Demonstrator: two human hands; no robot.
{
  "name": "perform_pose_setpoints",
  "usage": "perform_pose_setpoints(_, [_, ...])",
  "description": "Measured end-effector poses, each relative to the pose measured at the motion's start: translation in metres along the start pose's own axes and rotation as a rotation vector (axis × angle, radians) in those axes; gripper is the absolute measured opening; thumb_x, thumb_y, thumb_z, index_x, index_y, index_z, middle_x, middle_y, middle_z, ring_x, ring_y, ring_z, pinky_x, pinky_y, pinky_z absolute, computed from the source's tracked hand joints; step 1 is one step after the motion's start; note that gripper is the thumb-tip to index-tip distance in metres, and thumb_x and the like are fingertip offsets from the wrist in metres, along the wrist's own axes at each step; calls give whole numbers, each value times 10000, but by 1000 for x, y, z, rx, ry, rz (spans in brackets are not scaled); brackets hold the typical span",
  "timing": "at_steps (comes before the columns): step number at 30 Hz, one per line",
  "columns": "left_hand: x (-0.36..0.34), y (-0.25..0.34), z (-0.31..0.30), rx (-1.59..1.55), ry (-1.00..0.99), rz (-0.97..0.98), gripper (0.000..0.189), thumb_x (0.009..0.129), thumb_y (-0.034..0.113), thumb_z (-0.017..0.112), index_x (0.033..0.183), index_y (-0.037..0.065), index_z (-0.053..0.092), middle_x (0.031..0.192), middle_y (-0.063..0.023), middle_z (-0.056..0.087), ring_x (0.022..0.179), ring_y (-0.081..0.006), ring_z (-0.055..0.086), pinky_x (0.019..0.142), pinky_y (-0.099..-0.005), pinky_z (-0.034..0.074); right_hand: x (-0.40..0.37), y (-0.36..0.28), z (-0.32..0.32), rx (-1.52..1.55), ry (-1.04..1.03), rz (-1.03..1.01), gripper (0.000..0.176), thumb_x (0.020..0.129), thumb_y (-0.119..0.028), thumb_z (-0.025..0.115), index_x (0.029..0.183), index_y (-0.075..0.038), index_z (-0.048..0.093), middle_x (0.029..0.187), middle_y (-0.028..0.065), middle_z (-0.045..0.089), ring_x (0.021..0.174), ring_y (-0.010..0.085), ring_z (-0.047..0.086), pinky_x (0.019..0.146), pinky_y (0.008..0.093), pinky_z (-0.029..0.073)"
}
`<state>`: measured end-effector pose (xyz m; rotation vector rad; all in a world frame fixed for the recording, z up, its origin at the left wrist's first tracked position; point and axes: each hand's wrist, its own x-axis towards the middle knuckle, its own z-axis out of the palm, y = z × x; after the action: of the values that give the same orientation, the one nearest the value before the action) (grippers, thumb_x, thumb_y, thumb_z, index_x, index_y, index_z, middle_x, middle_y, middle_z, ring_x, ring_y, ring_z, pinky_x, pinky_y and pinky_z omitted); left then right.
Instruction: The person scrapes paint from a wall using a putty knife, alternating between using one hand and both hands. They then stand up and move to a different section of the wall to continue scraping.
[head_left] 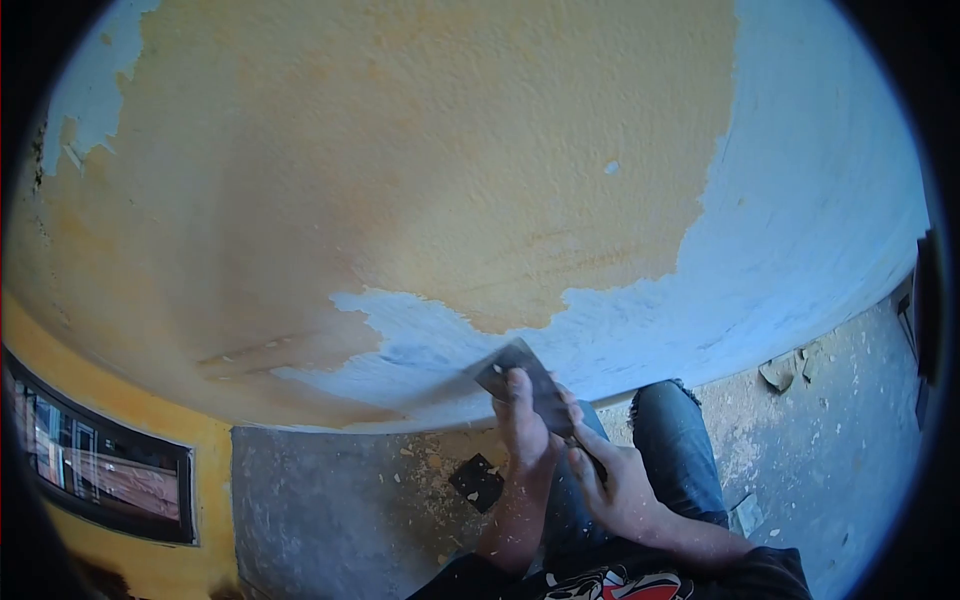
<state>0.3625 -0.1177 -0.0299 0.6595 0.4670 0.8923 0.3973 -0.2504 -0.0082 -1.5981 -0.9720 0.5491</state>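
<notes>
A scraper (537, 385) with a broad, flat metal blade is held up in front of the wall (450, 190). My right hand (620, 485) wraps round its handle, low on the right. My left hand (523, 430) is closed on the blade, thumb pressed flat over its face and fingers behind. The blade's top edge overlaps the lower band of pale bluish paint (640, 330) in this view. Above that ragged paint edge, a large patch of yellowish surface is bare. A small pale flake (612, 168) clings to the yellow area.
My jeans-covered knee (675, 430) is close to the wall's foot. Paint chips lie on the grey floor (330, 500), with a dark square piece (477, 484) left of my arm and curled flakes (778, 374) at right. A dark-framed window (100, 450) sits in the yellow side wall.
</notes>
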Motion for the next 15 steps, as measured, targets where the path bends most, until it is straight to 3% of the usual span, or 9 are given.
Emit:
perform_pose_setpoints(1, [3,-8,10,64,114,110,453,924,438,589,976,-2,491,646,-108,556,484,-210,566,426,-339,503,4,-4,-2,13,39,-44,430,905,-58,538,1323,26,480,774,314,582,646,419,616,574,414,467])
perform_pose_setpoints(2, [8,-7,12,57,109,113,453,924,438,589,976,-2,491,646,-108,556,484,-210,566,426,-339,503,10,-9,-5,6,41,-50,430,905,-58,538,1323,26,480,774,314,582,646,419,616,574,414,467])
perform_pose_setpoints(4, [11,4,6,-55,117,21,445,931,437,572,978,2,489,628,-103,546,467,-214,559,424,-339,503,18,-27,-5,-90,-96,154,422,908,-60,538,1312,46,483,800,303,609,684,415,638,602,404,492])
perform_pose_setpoints(5, [12,10,4,-62,41,75,458,928,446,573,968,-1,484,638,-103,547,471,-214,560,423,-336,501,20,-32,-3,-72,-72,50,423,909,-60,538,1313,50,481,802,296,616,700,410,648,610,404,498])
perform_pose_setpoints(8, [4,3,4,28,87,9,478,929,462,564,960,-8,482,628,-103,547,470,-212,560,420,-332,498,8,-13,-2,-19,-12,-14,424,909,-64,543,1311,54,479,796,288,617,681,408,641,601,402,495])
perform_pose_setpoints(10, [6,-3,15,55,123,108,477,933,467,557,951,-5,490,612,-99,546,468,-210,561,416,-332,497,8,-8,-3,-6,16,10,422,903,-54,544,1306,56,482,799,288,617,684,414,637,599,402,493])
perform_pose_setpoints(12, [7,12,13,-63,128,-19,438,938,434,562,951,0,499,608,-89,544,470,-206,566,412,-337,501,18,-24,-2,-45,-107,115,413,906,-55,544,1295,71,485,836,285,637,744,418,658,640,394,519])
perform_pose_setpoints(13, [13,16,4,-118,7,69,419,929,409,587,946,-1,502,603,-86,542,470,-201,568,407,-343,500,21,-24,3,-16,-56,7,417,906,-52,539,1301,66,481,832,285,635,743,421,657,635,399,517])
perform_pose_setpoints(15, [7,15,-2,-64,2,74,422,927,408,591,947,-4,500,618,-92,548,471,-202,570,406,-340,500,13,-18,4,-11,-45,-7,412,905,-54,542,1295,68,485,830,283,633,730,422,651,625,403,510])
